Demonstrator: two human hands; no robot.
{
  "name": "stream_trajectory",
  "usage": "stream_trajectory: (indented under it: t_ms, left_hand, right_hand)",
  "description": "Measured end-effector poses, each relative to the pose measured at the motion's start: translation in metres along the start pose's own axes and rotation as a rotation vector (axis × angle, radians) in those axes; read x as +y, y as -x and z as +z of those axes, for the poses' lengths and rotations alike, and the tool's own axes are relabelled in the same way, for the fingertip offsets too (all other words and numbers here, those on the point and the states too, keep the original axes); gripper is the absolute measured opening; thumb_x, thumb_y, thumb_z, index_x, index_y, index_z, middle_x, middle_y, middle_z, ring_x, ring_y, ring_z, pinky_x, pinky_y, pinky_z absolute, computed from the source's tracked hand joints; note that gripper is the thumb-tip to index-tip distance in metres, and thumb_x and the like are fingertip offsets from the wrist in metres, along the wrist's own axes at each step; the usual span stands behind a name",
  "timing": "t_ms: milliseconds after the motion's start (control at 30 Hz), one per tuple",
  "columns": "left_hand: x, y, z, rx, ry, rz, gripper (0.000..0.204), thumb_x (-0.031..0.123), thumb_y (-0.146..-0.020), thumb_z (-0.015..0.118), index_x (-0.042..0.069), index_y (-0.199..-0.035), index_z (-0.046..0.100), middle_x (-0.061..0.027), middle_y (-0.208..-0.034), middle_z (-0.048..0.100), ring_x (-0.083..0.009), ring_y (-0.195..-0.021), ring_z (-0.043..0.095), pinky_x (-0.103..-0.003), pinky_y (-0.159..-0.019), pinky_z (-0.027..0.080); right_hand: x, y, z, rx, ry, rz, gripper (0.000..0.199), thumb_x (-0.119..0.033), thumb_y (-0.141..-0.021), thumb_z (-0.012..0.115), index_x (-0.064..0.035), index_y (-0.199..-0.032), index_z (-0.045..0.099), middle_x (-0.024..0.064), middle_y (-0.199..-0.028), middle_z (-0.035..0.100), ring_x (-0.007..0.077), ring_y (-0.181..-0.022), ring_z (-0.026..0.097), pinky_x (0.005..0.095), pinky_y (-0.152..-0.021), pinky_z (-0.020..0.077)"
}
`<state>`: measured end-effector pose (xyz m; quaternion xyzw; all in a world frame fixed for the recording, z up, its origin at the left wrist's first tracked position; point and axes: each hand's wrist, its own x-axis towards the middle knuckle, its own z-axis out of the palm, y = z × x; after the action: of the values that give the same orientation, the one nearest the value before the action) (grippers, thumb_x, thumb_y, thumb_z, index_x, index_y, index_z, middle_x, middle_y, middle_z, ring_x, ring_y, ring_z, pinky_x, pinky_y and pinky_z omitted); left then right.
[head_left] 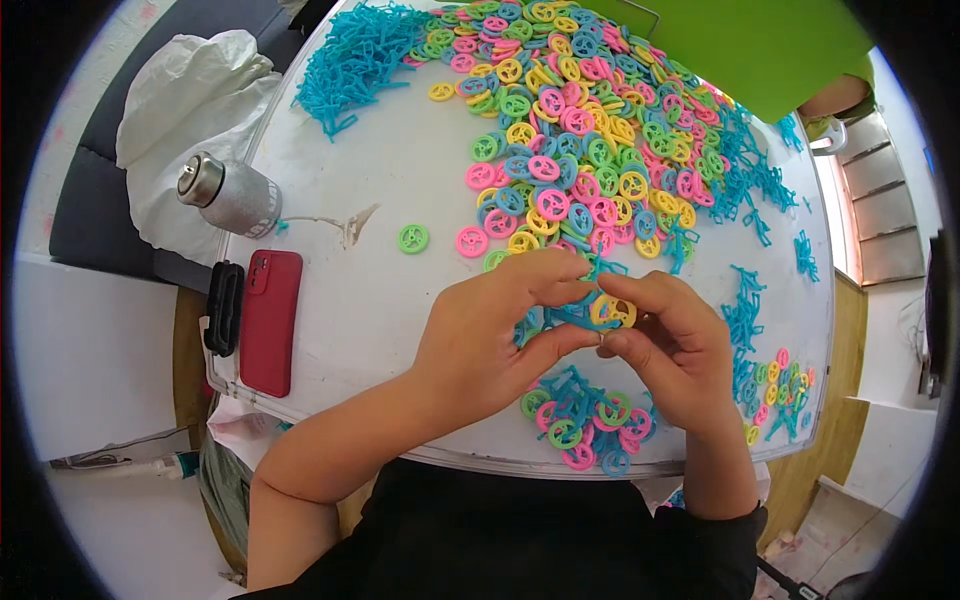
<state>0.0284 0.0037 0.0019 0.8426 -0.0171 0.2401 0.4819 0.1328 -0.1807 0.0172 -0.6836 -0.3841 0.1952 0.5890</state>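
Note:
Both of my hands meet over the near middle of the white table. My left hand (478,325) pinches a blue plastic frame piece (574,318), partly hidden by its fingers. My right hand (682,345) has its thumb and fingers closed on a small yellow plastic wheel (614,311), which touches the blue piece. Just below the hands, by the table's near edge, lies a small heap of blue pieces joined with pink, green and blue wheels (580,420). Beyond them spreads a large pile of loose coloured wheels (580,130).
Loose blue frame pieces are heaped at the far left (360,60) and right (745,165). A red phone (270,322), a black case (225,310) and a silver bottle (235,195) stand along the left edge. Another person's arm (838,96) shows beside a green panel (750,50).

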Motion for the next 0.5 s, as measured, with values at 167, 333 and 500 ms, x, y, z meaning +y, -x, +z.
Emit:
stream_trajectory:
  t_ms: [167, 333, 500]
  left_hand:
    - [0.0065, 0.0017, -0.0011, -0.035, -0.102, -0.119, 0.035, 0.013, -0.075, 0.086, 0.003, -0.105, 0.072, -0.0119, -0.116, 0.063, -0.0248, -0.104, 0.067, -0.032, -0.084, 0.052]
    - [0.0077, 0.0054, 0.0058, 0.004, -0.136, -0.086, 0.04, 0.014, -0.075, 0.086, 0.004, -0.109, 0.067, -0.0115, -0.108, 0.067, -0.0251, -0.093, 0.07, -0.035, -0.079, 0.054]
    - [0.0018, 0.0076, 0.0082, 0.005, -0.202, -0.011, 0.048, 0.016, -0.075, 0.086, 0.005, -0.114, 0.06, -0.0107, -0.101, 0.071, -0.0254, -0.087, 0.072, -0.036, -0.076, 0.056]
  right_hand:
    - [-0.0058, -0.0057, -0.0095, -0.103, 0.43, -0.213, 0.038, 0.001, -0.085, 0.071, -0.0018, -0.122, 0.066, 0.0059, -0.081, 0.059, 0.0119, -0.07, 0.06, 0.0247, -0.062, 0.0507]
    - [-0.0047, -0.002, -0.0031, -0.049, 0.317, -0.11, 0.037, 0.002, -0.082, 0.072, -0.0012, -0.118, 0.067, 0.0069, -0.077, 0.057, 0.0142, -0.066, 0.058, 0.0253, -0.059, 0.049]
    - [-0.0063, -0.0018, -0.0036, -0.084, 0.435, -0.172, 0.032, 0.003, -0.086, 0.068, 0.0001, -0.118, 0.065, 0.0054, -0.08, 0.06, 0.0114, -0.067, 0.059, 0.0244, -0.059, 0.0505]
